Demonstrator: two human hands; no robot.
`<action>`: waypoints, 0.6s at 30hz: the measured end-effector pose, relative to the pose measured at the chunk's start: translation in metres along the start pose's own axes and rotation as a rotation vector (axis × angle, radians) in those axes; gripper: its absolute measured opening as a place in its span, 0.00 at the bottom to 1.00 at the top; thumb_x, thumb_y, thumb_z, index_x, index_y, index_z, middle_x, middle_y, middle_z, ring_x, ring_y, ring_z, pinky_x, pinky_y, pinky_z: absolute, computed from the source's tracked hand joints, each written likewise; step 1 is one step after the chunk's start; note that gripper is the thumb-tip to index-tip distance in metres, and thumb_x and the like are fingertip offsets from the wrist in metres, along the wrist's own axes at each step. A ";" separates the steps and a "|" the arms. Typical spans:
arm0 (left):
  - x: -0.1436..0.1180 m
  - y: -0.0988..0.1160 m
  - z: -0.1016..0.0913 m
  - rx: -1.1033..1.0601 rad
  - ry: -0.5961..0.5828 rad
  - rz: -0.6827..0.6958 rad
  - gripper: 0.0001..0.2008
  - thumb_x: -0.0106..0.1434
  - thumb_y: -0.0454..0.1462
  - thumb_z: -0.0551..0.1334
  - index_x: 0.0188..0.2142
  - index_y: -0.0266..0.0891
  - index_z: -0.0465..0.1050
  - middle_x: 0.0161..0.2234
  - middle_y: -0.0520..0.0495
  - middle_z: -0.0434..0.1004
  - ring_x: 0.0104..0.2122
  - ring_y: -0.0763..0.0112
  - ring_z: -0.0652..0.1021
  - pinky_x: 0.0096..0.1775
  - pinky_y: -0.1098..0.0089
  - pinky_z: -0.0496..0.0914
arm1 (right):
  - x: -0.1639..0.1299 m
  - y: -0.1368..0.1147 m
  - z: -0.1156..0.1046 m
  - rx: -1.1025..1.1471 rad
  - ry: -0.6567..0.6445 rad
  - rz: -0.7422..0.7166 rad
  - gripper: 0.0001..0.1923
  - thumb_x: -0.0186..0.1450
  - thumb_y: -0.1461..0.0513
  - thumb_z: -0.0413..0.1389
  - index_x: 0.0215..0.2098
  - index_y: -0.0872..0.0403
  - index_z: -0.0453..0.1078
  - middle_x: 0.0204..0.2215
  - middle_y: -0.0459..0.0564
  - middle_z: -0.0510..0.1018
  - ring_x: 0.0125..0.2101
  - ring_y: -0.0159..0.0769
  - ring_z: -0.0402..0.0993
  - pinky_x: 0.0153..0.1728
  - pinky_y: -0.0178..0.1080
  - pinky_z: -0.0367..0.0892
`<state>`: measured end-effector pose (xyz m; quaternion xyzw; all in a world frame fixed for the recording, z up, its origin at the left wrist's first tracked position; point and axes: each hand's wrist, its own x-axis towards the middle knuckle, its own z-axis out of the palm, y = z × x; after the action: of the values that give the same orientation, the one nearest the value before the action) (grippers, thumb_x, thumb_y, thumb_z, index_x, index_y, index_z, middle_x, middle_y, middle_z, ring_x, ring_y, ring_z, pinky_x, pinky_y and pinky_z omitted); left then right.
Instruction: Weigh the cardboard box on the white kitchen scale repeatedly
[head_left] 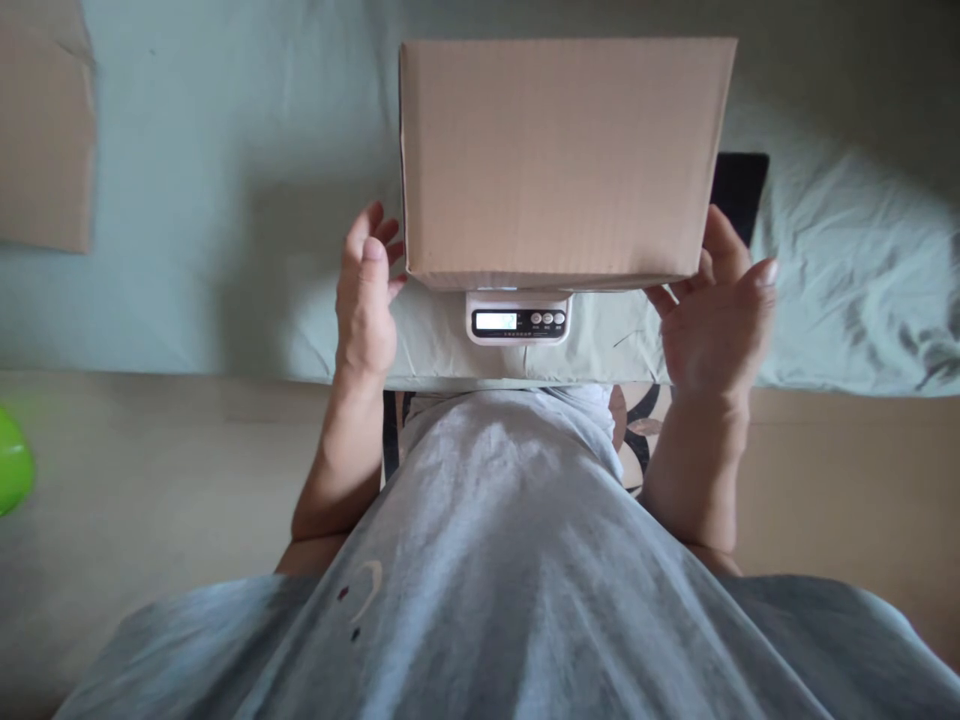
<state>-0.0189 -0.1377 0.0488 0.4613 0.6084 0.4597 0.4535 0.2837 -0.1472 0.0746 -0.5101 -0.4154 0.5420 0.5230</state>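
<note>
Green cloth (172,150) spreads out in front of you, and your cardboard box (562,160) sits over the small scale (520,338), apparently resting on it. Your left hand (366,300) flanks one side, fingers loosely parted, gripping nothing; your right hand (712,320) cups open by the other, contact hard to tell. Careful: that box overhangs the scale, so an off-centre nudge could tip it, and a brushing fingertip could skew the reading.

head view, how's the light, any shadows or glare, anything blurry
Head view: dim, uneven light, a soft shadow on the pale green cloth left of the cardboard box; head view: the scale display glows pale, digits hard to read; head view: the bright green object at the left edge looks soft.
</note>
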 end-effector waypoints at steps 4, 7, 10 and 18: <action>-0.002 0.005 -0.001 -0.012 0.004 0.006 0.30 0.62 0.60 0.50 0.60 0.55 0.58 0.62 0.51 0.61 0.63 0.56 0.61 0.58 0.55 0.64 | -0.001 0.000 0.001 -0.011 -0.012 0.006 0.25 0.63 0.42 0.41 0.53 0.36 0.66 0.56 0.39 0.69 0.61 0.46 0.59 0.62 0.57 0.52; -0.005 0.008 0.001 0.005 -0.022 0.012 0.29 0.62 0.59 0.52 0.60 0.55 0.58 0.62 0.52 0.61 0.64 0.56 0.60 0.57 0.55 0.66 | -0.001 0.002 0.004 0.008 0.006 -0.003 0.25 0.62 0.42 0.42 0.52 0.37 0.68 0.56 0.40 0.70 0.60 0.46 0.61 0.62 0.57 0.53; -0.008 0.012 0.008 0.017 -0.067 0.025 0.29 0.61 0.59 0.54 0.58 0.56 0.59 0.61 0.53 0.62 0.63 0.54 0.61 0.55 0.54 0.68 | 0.001 0.002 0.009 0.004 0.028 -0.006 0.26 0.61 0.40 0.44 0.50 0.37 0.69 0.55 0.42 0.71 0.59 0.47 0.63 0.61 0.57 0.56; 0.066 0.031 0.014 0.024 -0.078 0.164 0.40 0.50 0.67 0.57 0.58 0.57 0.54 0.61 0.63 0.59 0.65 0.60 0.56 0.55 0.61 0.72 | 0.047 -0.031 0.024 -0.004 -0.110 -0.176 0.20 0.62 0.43 0.45 0.46 0.34 0.71 0.53 0.35 0.71 0.62 0.39 0.60 0.63 0.46 0.57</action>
<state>-0.0118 -0.0668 0.0685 0.5325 0.5560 0.4697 0.4321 0.2674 -0.0948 0.1032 -0.4421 -0.4876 0.5206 0.5439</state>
